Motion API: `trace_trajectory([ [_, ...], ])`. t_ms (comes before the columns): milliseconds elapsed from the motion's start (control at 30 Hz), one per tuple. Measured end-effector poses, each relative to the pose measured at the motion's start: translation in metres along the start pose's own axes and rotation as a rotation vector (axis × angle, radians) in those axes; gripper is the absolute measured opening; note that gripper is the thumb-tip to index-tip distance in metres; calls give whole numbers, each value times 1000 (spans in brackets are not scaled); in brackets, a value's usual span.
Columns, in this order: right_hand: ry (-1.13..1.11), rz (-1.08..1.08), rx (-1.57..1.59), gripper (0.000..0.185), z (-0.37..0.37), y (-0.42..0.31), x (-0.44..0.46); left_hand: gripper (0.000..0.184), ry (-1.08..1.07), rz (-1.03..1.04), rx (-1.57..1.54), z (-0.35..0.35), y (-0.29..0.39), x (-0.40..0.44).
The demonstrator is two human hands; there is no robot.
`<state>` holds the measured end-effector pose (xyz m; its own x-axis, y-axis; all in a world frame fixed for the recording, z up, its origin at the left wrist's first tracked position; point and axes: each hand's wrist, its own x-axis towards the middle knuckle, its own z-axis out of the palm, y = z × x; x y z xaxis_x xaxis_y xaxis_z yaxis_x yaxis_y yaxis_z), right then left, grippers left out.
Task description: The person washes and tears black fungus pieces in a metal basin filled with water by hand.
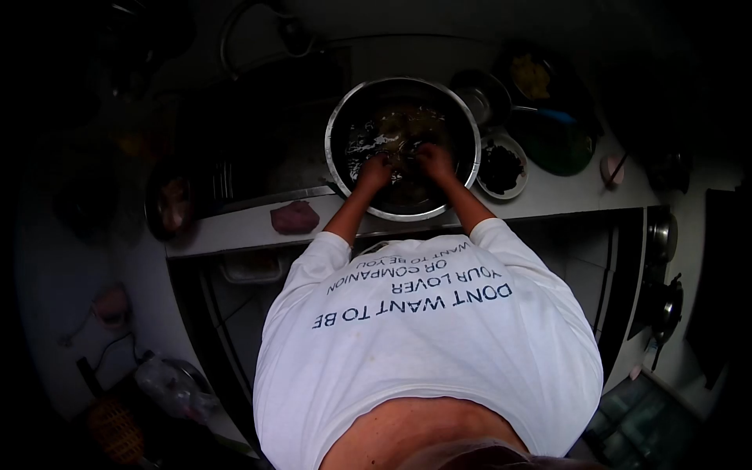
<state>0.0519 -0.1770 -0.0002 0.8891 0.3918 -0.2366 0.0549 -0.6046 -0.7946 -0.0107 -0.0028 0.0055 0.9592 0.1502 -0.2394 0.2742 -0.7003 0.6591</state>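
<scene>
As the left hand (376,171) and right hand (433,162) dip into water (374,143) in the basin (407,217) on the counter (540,196), I cannot tell their grip; underwater handling seems underway, the next move likely needing touch.

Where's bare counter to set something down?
Between the white bowl and pink object, the front counter looks bare; so does a narrow strip left of the purplish cloth. Crowded: right of the metal basin, towards the back, around the metal pan and green item.
</scene>
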Motion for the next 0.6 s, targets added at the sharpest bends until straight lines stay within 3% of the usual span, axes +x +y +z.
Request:
trace_trajectory([
  [33, 17, -153, -223, 15, 5, 4, -1, 37, -84, -101, -20, 3, -1, 4],
  [67, 34, -305, -446, 14, 9, 8, 0, 33, -68, -51, -48, 3, 1, 2],
  [133, -228, 68, 166, 12, 8, -4, -3, 26, -33, 47, -107, 3, 4, -4],
  [167, -356, 254, 473, 11, 7, -10, -5, 23, -104, -4, -278, 2, 6, -3],
  [267, -373, 171, 481, 15, 4, -2, -2, 13, -317, -166, -788, -4, 12, -2],
  [367, -370, 395, 808, 21, -8, -29, -10, 11, -365, -180, -915, -16, 24, -5],
  [467, -526, 250, 775, 25, -10, -37, -16, 11, -354, -129, -940, -17, 22, -4],
  [600, -529, 119, 675, 22, -9, -33, -17, 13, -332, -134, -874, -20, 24, -7],
])
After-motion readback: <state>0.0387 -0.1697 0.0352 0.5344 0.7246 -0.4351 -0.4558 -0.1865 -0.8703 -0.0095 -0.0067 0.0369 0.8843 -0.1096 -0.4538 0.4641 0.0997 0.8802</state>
